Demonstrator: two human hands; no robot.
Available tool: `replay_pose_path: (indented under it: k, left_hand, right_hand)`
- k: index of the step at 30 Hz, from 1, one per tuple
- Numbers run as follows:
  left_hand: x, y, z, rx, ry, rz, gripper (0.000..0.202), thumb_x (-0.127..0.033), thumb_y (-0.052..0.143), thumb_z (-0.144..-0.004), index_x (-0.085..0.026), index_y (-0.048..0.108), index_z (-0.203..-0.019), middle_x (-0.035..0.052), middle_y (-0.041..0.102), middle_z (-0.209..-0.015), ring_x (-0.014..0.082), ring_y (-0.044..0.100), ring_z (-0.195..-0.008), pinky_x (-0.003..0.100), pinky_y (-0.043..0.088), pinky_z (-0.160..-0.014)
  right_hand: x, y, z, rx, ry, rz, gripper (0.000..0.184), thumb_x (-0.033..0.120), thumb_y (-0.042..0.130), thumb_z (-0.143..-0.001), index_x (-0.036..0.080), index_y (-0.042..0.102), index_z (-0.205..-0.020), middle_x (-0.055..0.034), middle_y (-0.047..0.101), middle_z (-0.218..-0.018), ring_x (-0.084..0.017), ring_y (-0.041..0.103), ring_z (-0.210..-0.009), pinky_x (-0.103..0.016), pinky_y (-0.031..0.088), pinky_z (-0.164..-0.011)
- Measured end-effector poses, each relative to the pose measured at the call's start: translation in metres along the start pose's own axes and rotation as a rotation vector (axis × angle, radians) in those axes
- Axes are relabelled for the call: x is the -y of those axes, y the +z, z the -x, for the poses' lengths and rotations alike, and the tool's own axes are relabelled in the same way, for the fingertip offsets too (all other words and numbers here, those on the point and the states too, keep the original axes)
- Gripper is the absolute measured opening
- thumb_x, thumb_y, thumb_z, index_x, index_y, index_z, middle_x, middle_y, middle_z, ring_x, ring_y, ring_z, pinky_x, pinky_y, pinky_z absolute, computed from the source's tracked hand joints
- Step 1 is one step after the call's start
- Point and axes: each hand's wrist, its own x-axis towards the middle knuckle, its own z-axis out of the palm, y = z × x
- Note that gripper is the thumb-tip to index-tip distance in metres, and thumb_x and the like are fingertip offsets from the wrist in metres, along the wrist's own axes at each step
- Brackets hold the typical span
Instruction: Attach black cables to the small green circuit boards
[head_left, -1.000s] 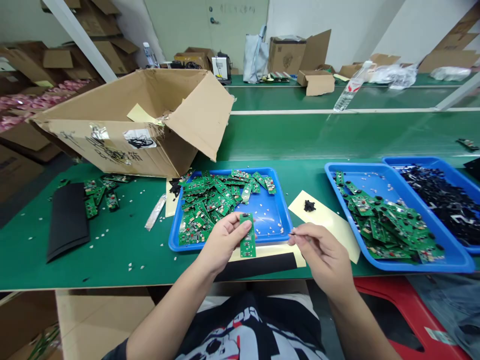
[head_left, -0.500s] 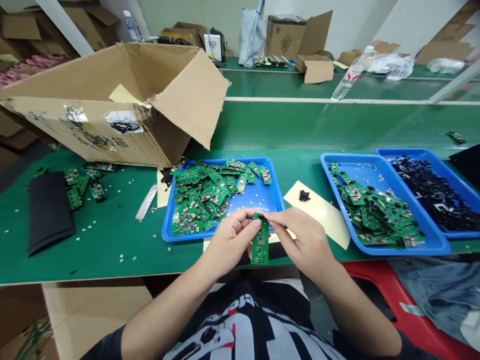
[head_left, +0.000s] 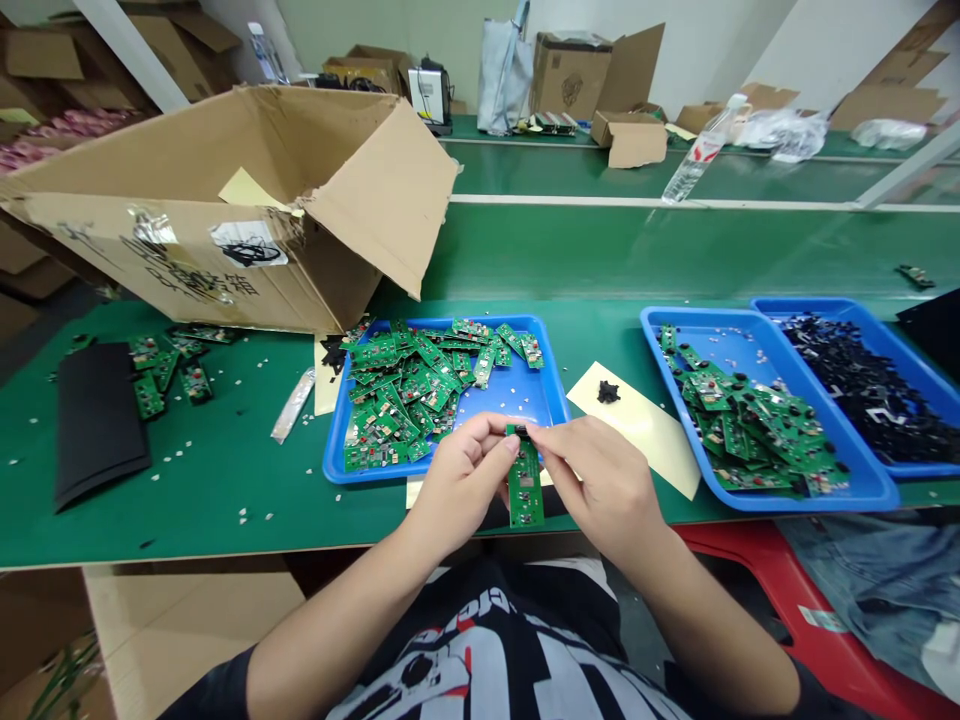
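1. Your left hand [head_left: 469, 475] pinched a narrow green circuit board [head_left: 526, 492] between thumb and fingers, gripping its left edge near the top.
2. That board stood lengthwise toward you, in front of your body, just beyond the near edge of a blue tray [head_left: 502, 405].
3. Your right hand [head_left: 604, 480] met the board's upper right corner with curled fingers, beside a small black part [head_left: 520, 431] at the top end; whether those fingertips were pinching anything, I cannot tell.
4. Behind your hands, the blue tray held a heap of similar boards [head_left: 412, 395], mostly on its left side.
5. To the right lay a pale yellow sheet [head_left: 652, 445] with a black clump [head_left: 608, 392] on it.
6. Farther right, a second blue tray [head_left: 712, 340] held more boards, next to a third tray [head_left: 795, 304] full of black pieces [head_left: 862, 380].
7. An open cardboard box [head_left: 150, 240] sat at the left on the green table [head_left: 225, 500].
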Motion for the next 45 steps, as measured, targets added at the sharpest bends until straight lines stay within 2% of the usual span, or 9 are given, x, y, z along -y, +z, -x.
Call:
replay_pose_path:
  k: [8,13,21,25,32,36,39,42,45]
  left_hand:
    - [-0.002,0.002,0.001,-0.001,0.026,-0.005,0.020,-0.034,0.061,-0.076,-0.016,0.057,-0.083,-0.0057,0.051,-0.060,0.0052,0.044,-0.046,0.016,0.037,-0.042]
    - [0.000,0.003,0.000,-0.015,0.058,-0.043,0.015,-0.030,0.059,-0.077,-0.016,0.055,-0.081,-0.0080,0.046,-0.054,0.0049,0.041,-0.045,0.015,0.036,-0.042]
    - [0.003,0.006,0.000,-0.048,0.082,-0.061,0.017,-0.033,0.058,-0.077,-0.017,0.053,-0.079,-0.0052,0.052,-0.059,0.0071,0.048,-0.045,0.017,0.038,-0.040]
    - [0.006,0.007,0.001,-0.075,0.082,-0.088,0.017,-0.035,0.055,-0.079,-0.018,0.052,-0.079,-0.0055,0.052,-0.060,0.0061,0.044,-0.041,0.017,0.035,-0.037]
    - [0.009,0.008,0.001,-0.118,0.184,-0.165,0.013,-0.030,0.053,-0.081,-0.019,0.051,-0.077,-0.0051,0.050,-0.064,0.0062,0.041,-0.048,0.019,0.037,-0.047]
    - [0.010,0.007,-0.001,-0.075,0.230,-0.163,0.014,-0.033,0.051,-0.084,-0.019,0.052,-0.079,-0.0027,0.051,-0.067,0.0093,0.046,-0.057,0.021,0.039,-0.054]
    - [0.013,0.005,-0.002,-0.087,0.251,-0.171,0.016,-0.034,0.051,-0.084,-0.018,0.052,-0.079,-0.0022,0.051,-0.068,0.0099,0.045,-0.059,0.021,0.039,-0.054]
    - [0.013,0.002,-0.001,-0.054,0.234,-0.167,0.019,-0.036,0.050,-0.085,-0.018,0.050,-0.078,-0.0037,0.046,-0.065,0.0092,0.042,-0.056,0.021,0.036,-0.053]
    - [0.009,-0.004,0.000,0.070,0.186,-0.149,0.023,-0.039,0.050,-0.086,-0.018,0.047,-0.077,-0.0052,0.044,-0.062,0.0086,0.041,-0.053,0.021,0.036,-0.051]
  right_hand:
    - [0.001,0.003,0.000,-0.037,0.011,-0.010,0.017,0.005,0.051,-0.086,0.009,0.066,-0.094,-0.0096,0.070,-0.074,-0.018,0.061,-0.065,-0.032,0.049,-0.059]
    - [0.002,0.004,0.000,-0.040,0.031,-0.024,0.018,0.006,0.051,-0.087,0.012,0.065,-0.096,-0.0084,0.071,-0.077,-0.017,0.062,-0.067,-0.031,0.050,-0.060]
    - [0.005,0.007,0.000,-0.062,0.087,-0.011,0.013,0.010,0.053,-0.087,0.013,0.065,-0.091,-0.0072,0.070,-0.073,-0.016,0.063,-0.066,-0.030,0.051,-0.060]
    - [0.009,0.009,-0.001,-0.072,0.153,0.002,0.013,0.013,0.052,-0.088,0.015,0.065,-0.085,-0.0055,0.070,-0.072,-0.016,0.064,-0.065,-0.029,0.051,-0.061]
    - [0.011,0.002,-0.008,0.049,0.368,-0.066,0.012,0.021,0.051,-0.086,0.017,0.061,-0.089,-0.0019,0.068,-0.068,-0.016,0.065,-0.062,-0.028,0.051,-0.058]
    - [0.008,-0.001,-0.010,0.057,0.385,-0.100,0.015,0.021,0.052,-0.085,0.017,0.057,-0.098,-0.0001,0.067,-0.067,-0.015,0.065,-0.061,-0.026,0.049,-0.058]
    - [0.006,-0.002,-0.010,0.082,0.328,-0.060,0.008,0.022,0.050,-0.087,0.018,0.058,-0.085,-0.0017,0.066,-0.069,-0.015,0.063,-0.062,-0.026,0.048,-0.057]
    - [0.002,-0.006,-0.011,0.093,0.197,-0.003,0.016,0.021,0.048,-0.089,0.019,0.057,-0.076,-0.0014,0.065,-0.070,-0.014,0.059,-0.062,-0.032,0.050,-0.075]
    - [-0.005,-0.016,-0.014,0.165,0.061,-0.001,0.015,0.020,0.049,-0.090,0.019,0.057,-0.078,0.0014,0.064,-0.072,-0.012,0.056,-0.067,-0.049,0.032,-0.106]
